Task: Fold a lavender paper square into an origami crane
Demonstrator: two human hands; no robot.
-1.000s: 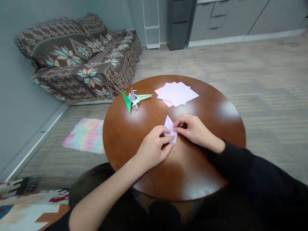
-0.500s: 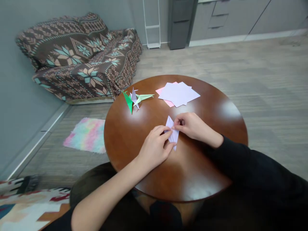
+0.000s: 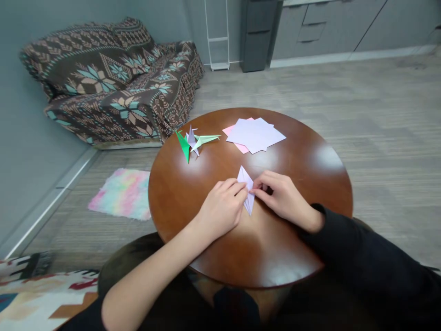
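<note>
A lilac sheet of origami paper [image 3: 245,177], folded into a narrow diamond, lies on the round brown table [image 3: 193,197] in front of me. My left hand [image 3: 225,202] covers its left edge, with the fingers bent together and pressed on the paper. From the other side my right hand [image 3: 280,193] pinches the right edge between thumb and forefinger. Crease lines run along the diamond's lower half. Part of the paper's left side is hidden under my left fingers.
Folded paper cranes in green [image 3: 183,147], lilac [image 3: 192,138] and pale green [image 3: 206,141] stand at the table's far left. Behind the diamond lies a fanned stack of lilac paper [image 3: 257,134] over pink sheets [image 3: 241,148]. A patterned sofa [image 3: 120,92] is beyond the table.
My right hand has shifted slightly down and right along the paper's right edge. The left thumb has drawn in from the lower tip, and the left fingers sit closer together.
</note>
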